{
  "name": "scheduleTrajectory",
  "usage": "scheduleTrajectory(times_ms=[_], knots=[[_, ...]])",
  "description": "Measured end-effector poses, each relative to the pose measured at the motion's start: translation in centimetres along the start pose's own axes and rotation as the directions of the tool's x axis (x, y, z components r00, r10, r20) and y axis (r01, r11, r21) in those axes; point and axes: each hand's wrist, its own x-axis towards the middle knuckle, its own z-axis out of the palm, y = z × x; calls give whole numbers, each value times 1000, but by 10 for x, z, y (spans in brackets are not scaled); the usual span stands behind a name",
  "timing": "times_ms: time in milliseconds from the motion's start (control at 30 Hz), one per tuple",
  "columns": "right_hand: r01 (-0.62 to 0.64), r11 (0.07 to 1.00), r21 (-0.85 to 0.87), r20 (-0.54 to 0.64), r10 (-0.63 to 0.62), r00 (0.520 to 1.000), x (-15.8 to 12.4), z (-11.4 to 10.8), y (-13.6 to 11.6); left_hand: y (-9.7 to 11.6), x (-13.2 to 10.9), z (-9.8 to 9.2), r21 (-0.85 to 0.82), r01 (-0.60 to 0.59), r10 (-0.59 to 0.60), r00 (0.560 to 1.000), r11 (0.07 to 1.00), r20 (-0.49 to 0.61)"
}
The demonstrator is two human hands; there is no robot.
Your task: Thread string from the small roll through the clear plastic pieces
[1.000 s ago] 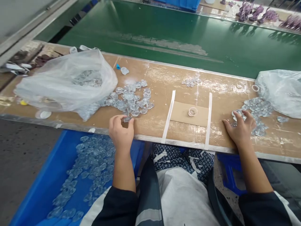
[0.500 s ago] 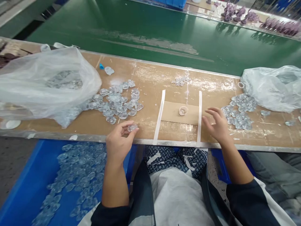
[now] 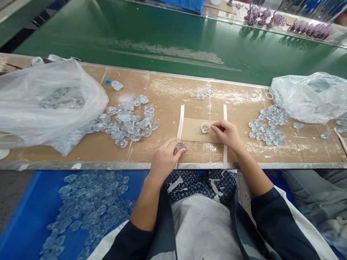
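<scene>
Glinting clear plastic piece (image 3: 180, 148)

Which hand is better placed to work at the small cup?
Probably the right: the right hand pinches something thin at the small cup on the cardboard; the left hand is occupied, holding a clear piece.

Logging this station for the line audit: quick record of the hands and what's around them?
left hand: left hand holds a clear plastic piece
right hand: right hand has its fingers beside a small ring; any grip unclear
work spot: cardboard pad between white tape strips
nearby: clear pieces on the board; more in a blue bin
</scene>
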Motion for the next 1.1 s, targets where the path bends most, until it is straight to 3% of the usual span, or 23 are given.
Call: scheduleTrajectory(times_ms=[133,300,433,600,767,867,967,1033,1100], knots=[[76,996,-38,25,-75,997,1,-2,-3,-5,-4,7,73,-70,78,989,995,-127],[143,977,-155,-3,-146,989,2,-12,-8,-12,-6,4,89,-366,369,929,926,-15],[187,951,-247,66,-176,982,1,-11,-10,-12,-3,2,82,-330,328,944,941,29],[164,954,-250,67,-152,986,3,-5,-9,-6,2,5,180,-326,325,945,928,32],[84,991,-101,-51,-89,995,1,-9,-10,-11,13,12,247,-383,408,911,890,-59],[-27,1000,-1,-107,26,994,-3,-13,-10,-16,18,14,260,-312,345,934,914,-91],[-94,994,59,-117,100,988,-7,-15,-12,-12,16,15,94,-227,237,965,969,-113],[-109,991,81,-120,118,986,-9,-16,-13,-2,13,20,-149,-160,137,979,976,-152],[-109,990,90,-120,120,985,-11,-16,-14,13,9,29,-478,-73,3,989,875,-146]])
